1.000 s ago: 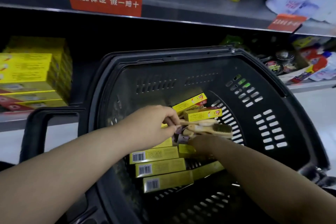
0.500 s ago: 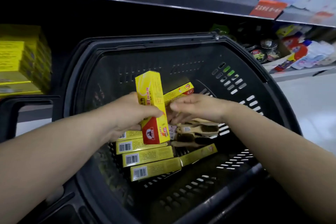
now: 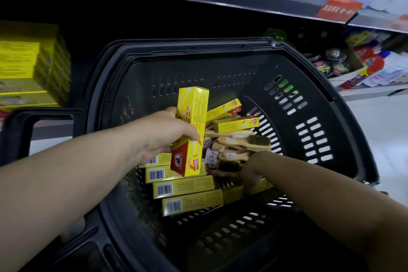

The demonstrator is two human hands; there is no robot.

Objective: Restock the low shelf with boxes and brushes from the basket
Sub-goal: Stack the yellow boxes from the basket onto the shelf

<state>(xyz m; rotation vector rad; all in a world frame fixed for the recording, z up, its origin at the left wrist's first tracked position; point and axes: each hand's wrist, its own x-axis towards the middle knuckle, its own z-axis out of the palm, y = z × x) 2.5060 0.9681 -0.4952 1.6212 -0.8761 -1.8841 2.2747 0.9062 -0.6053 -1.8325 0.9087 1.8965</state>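
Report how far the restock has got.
Done: a stack of yellow boxes sits on the low shelf. In hand: the left hand holds one box upright over the basket; the right hand reaches among the brushes, grip hidden. Left: several boxes and the brushes lie in the basket.

**One box lifted, the other hand down among the brushes**

The left hand (image 3: 163,137) grips a yellow box (image 3: 193,117) nearly upright over the middle of the black basket (image 3: 198,47). At four o'clock from it, the right hand (image 3: 251,174) reaches down among the wooden brushes (image 3: 245,141); its fingers are hidden. Flat boxes (image 3: 183,187) lie barcode-up at the basket's six o'clock. At the frame's nine o'clock, a yellow stack (image 3: 26,66) sits on the low shelf.
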